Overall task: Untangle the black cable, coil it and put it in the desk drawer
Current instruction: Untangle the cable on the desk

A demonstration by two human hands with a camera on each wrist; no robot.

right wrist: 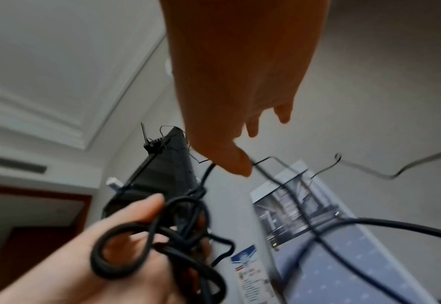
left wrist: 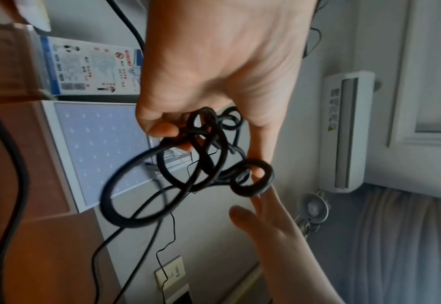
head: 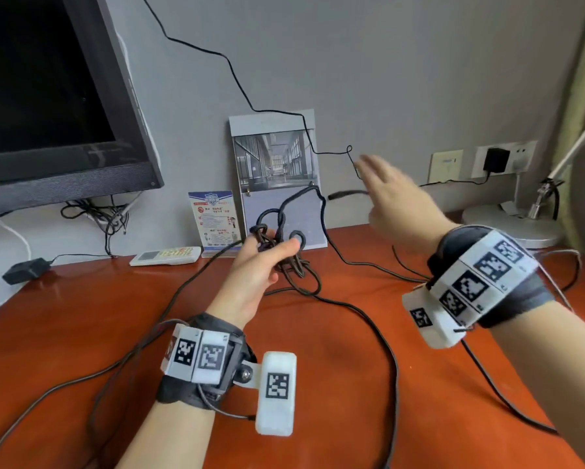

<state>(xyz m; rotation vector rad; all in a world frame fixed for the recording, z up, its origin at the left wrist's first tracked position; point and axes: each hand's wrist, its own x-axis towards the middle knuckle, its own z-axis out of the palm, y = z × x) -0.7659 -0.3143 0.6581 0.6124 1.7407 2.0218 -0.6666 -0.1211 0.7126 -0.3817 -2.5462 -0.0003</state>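
Black and matte, the thick round rubber cable (head: 286,262) bunches into one knotted clump of several loops at frame centre, its long tails trailing over the red-brown wooden desk (head: 115,333). Your left hand (head: 262,265) grasps that single tangle, fingers curled round it. Your right hand (head: 396,194), blurred, hovers released with fingers spread, right of the clump beside one free cable end.

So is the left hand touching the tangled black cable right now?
Touching. The left wrist view shows the left hand with fingers curled round the black cable knot.
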